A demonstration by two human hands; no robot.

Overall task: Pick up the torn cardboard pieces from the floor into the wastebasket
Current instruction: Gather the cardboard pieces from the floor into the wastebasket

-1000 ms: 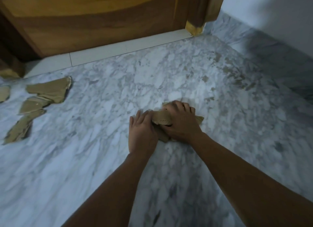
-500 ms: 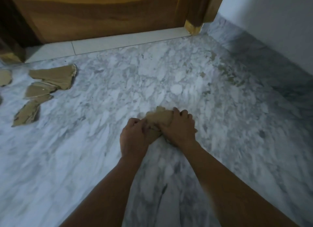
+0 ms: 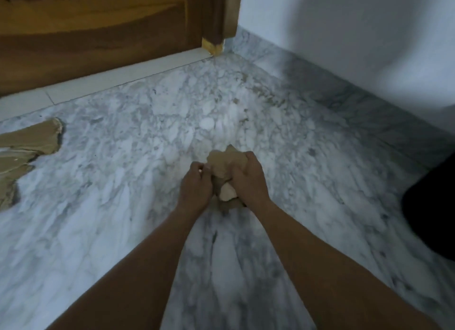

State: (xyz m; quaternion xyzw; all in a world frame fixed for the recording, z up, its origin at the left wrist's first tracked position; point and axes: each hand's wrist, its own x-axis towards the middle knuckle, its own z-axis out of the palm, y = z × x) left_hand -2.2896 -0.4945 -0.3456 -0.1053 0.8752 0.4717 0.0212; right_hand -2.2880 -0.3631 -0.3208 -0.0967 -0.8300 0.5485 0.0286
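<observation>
A bundle of brown torn cardboard pieces [image 3: 222, 162] is squeezed between both hands just above the marble floor, at the centre of the head view. My right hand [image 3: 248, 179] curls over its right side and grips it. My left hand [image 3: 195, 189] holds its left edge with bent fingers. More torn cardboard pieces [image 3: 27, 142] lie flat on the floor at the far left, partly cut off by the frame edge. A black shape [image 3: 433, 206] at the right edge may be the wastebasket; too little of it shows to tell.
A wooden door [image 3: 98, 34] with a white threshold strip [image 3: 110, 81] closes the far side. A white wall [image 3: 357, 46] with a marble skirting runs along the right. Grey-white marble floor [image 3: 123, 219] surrounds my hands.
Both hands have gathered the cardboard pieces into a tighter bundle and lifted it slightly. The view has shifted right, so the loose pieces sit farther left and the black shape has appeared.
</observation>
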